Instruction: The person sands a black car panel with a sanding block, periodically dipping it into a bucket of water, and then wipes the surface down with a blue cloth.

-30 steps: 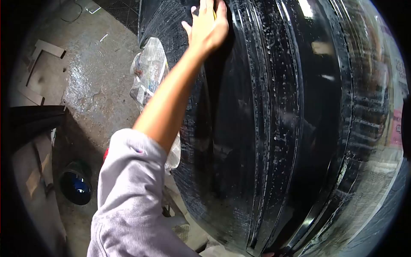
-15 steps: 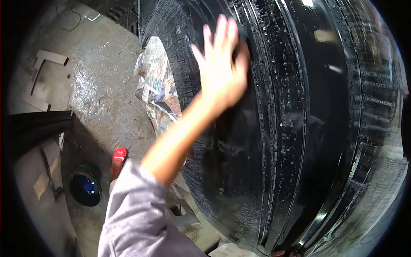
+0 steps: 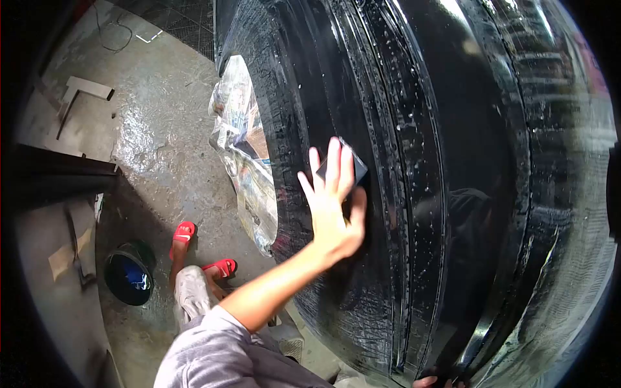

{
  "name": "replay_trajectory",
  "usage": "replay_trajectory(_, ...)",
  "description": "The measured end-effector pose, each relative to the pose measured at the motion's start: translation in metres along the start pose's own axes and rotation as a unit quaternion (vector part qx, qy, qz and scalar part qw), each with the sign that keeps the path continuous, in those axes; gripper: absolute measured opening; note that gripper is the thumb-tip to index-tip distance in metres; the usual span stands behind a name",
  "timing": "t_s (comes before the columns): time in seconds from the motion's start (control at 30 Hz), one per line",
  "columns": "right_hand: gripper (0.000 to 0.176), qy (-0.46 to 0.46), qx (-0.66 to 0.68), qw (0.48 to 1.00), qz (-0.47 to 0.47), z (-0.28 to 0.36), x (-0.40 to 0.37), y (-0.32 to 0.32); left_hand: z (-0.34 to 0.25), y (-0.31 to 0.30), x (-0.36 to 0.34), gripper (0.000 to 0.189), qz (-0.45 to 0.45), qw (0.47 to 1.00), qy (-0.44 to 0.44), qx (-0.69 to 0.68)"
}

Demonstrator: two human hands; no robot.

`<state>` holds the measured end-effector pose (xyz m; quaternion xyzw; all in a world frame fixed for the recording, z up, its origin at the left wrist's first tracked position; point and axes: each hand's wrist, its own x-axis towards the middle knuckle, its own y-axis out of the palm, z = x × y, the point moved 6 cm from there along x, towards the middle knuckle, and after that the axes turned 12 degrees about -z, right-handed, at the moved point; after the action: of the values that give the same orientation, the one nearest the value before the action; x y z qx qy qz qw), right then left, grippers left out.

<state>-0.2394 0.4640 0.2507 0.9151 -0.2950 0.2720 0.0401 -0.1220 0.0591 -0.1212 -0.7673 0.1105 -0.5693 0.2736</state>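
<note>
My left hand (image 3: 333, 210) lies on a wet, glossy black car panel (image 3: 479, 129), fingers stretched up and thumb out to the right. Under its fingers is a dark, flat square pad (image 3: 358, 169), pressed against the panel; part of it is hidden by the fingers. Water drops and streaks cover the panel along its ridges. At the bottom edge only a few fingertips of my right hand (image 3: 425, 382) show, spread against the panel's lower end; the rest is out of view.
Crumpled newspaper sheeting (image 3: 242, 142) covers the opening left of the panel. A dark bucket (image 3: 129, 275) with something blue inside stands on the wet concrete floor (image 3: 162, 155). My feet wear red sandals (image 3: 221, 268). Board-like pieces (image 3: 90, 87) lie at the far left.
My left hand has slid down along the panel, towards me, with the dark pad now showing under its fingers. My right fingertips stay at the bottom edge. The view has shifted slightly.
</note>
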Motion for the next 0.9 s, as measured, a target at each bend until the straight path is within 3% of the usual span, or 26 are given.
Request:
replay_trajectory(0.03,0.039,-0.001,0.003,1.0,-0.001,0.0,0.002,0.001,0.011,-0.025,0.06,0.053,-0.008,1.0,-0.018,-0.001)
replay_trajectory(0.07,0.04,0.003,0.014,1.0,-0.003,-0.001,0.005,0.001,0.044,-0.031,0.11,0.053,0.018,0.95,-0.154,-0.271)
replay_trajectory(0.1,0.04,0.009,0.024,1.0,-0.007,0.0,0.007,0.001,0.07,-0.017,0.153,0.053,0.037,0.811,-0.277,-0.515)
replay_trajectory(0.17,0.04,0.017,0.011,1.0,-0.001,0.007,0.008,0.0,0.09,0.062,0.201,0.051,0.193,0.756,-0.393,-0.487)
replay_trajectory(0.23,0.04,0.019,0.004,1.0,0.001,0.004,0.006,0.0,0.09,0.063,0.199,0.052,0.177,0.77,-0.419,-0.447)
replay_trajectory(0.27,0.039,0.029,0.014,0.999,-0.001,0.004,0.004,0.0,0.068,0.016,0.175,0.051,0.116,0.877,-0.224,-0.408)
replay_trajectory(0.3,0.038,0.038,0.021,0.999,0.0,0.003,0.001,-0.001,0.059,-0.047,0.149,0.053,0.092,0.893,-0.155,-0.412)
replay_trajectory(0.33,0.037,0.039,0.019,0.999,0.004,0.004,0.001,0.0,0.056,-0.105,0.122,0.061,0.139,0.824,-0.214,-0.505)
replay_trajectory(0.4,0.037,0.037,0.02,0.999,0.006,0.005,0.001,0.002,0.034,-0.203,0.035,0.081,0.297,0.76,-0.171,-0.552)
replay_trajectory(0.43,0.037,0.036,0.02,0.999,0.005,0.006,0.002,0.002,0.029,-0.237,-0.004,0.082,0.236,0.737,-0.178,-0.607)
replay_trajectory(0.5,0.036,0.029,0.018,0.999,0.007,0.005,0.001,0.0,0.036,-0.207,0.022,0.079,0.264,0.769,-0.135,-0.565)
replay_trajectory(0.53,0.036,0.029,0.019,0.999,0.009,0.003,0.0,0.0,0.048,-0.178,0.053,0.073,0.152,0.791,-0.163,-0.57)
replay_trajectory(0.57,0.036,0.026,0.016,0.999,0.01,0.002,-0.001,-0.002,0.055,-0.134,0.083,0.065,0.128,0.813,-0.195,-0.534)
replay_trajectory(0.6,0.036,0.019,0.008,1.0,0.017,0.003,-0.001,-0.004,0.055,-0.088,0.096,0.061,0.102,0.873,-0.151,-0.453)
replay_trajectory(0.63,0.036,0.017,0.005,1.0,0.022,0.005,0.0,-0.004,0.069,-0.043,0.127,0.064,0.178,0.779,-0.303,-0.519)
replay_trajectory(0.67,0.036,0.024,0.01,0.999,0.02,0.006,0.003,-0.003,0.075,-0.016,0.124,0.078,0.21,0.737,-0.428,-0.479)
replay_trajectory(0.7,0.036,0.031,0.018,0.999,0.017,0.004,0.004,-0.004,0.071,-0.023,0.115,0.078,0.194,0.786,-0.406,-0.425)
replay_trajectory(0.77,0.035,0.036,0.017,0.999,0.018,0.002,0.0,-0.007,0.055,-0.132,0.093,0.069,0.113,0.851,-0.232,-0.457)
replay_trajectory(0.83,0.035,0.049,0.042,0.998,0.014,-0.001,-0.003,-0.006,0.036,-0.217,0.026,0.073,0.265,0.85,-0.171,-0.422)
replay_trajectory(0.9,0.034,0.042,0.052,0.998,0.007,0.0,-0.003,-0.006,0.028,-0.279,-0.056,0.074,0.268,0.813,-0.14,-0.497)
